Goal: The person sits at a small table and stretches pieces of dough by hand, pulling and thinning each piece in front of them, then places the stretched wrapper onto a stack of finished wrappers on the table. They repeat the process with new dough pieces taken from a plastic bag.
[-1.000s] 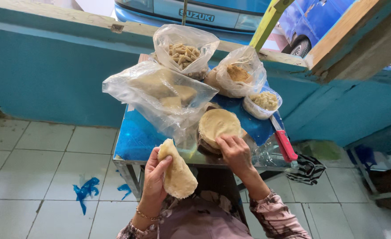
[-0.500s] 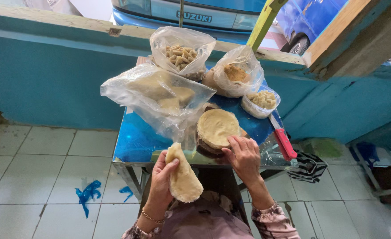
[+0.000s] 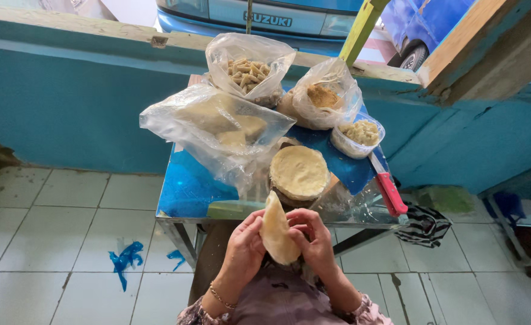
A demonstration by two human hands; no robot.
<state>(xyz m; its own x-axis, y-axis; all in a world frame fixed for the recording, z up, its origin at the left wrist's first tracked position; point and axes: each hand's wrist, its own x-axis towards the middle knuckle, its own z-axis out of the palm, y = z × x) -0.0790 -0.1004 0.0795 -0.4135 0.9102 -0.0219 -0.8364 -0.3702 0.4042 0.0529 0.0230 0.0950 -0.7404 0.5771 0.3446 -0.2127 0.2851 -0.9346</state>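
Note:
A thin pale dough round (image 3: 276, 230) is held upright between both hands, just in front of the small blue-topped table (image 3: 188, 191). My left hand (image 3: 242, 250) grips its left side and my right hand (image 3: 312, 238) grips its right side. Behind the hands, a round stack of similar dough sheets (image 3: 299, 173) rests on the table. A large clear plastic bag (image 3: 217, 129) with pale dough pieces lies to the stack's left.
Two more clear bags, one with small brown pieces (image 3: 248, 73) and one with brownish filling (image 3: 324, 96), sit at the table's far side beside a small container (image 3: 358, 135). A red-handled knife (image 3: 388, 191) lies at the right edge. Blue scraps (image 3: 125, 259) litter the tiled floor.
My right hand left the stack on the table and came onto the dough round. The round, held in the left hand alone before, now stands upright between both hands.

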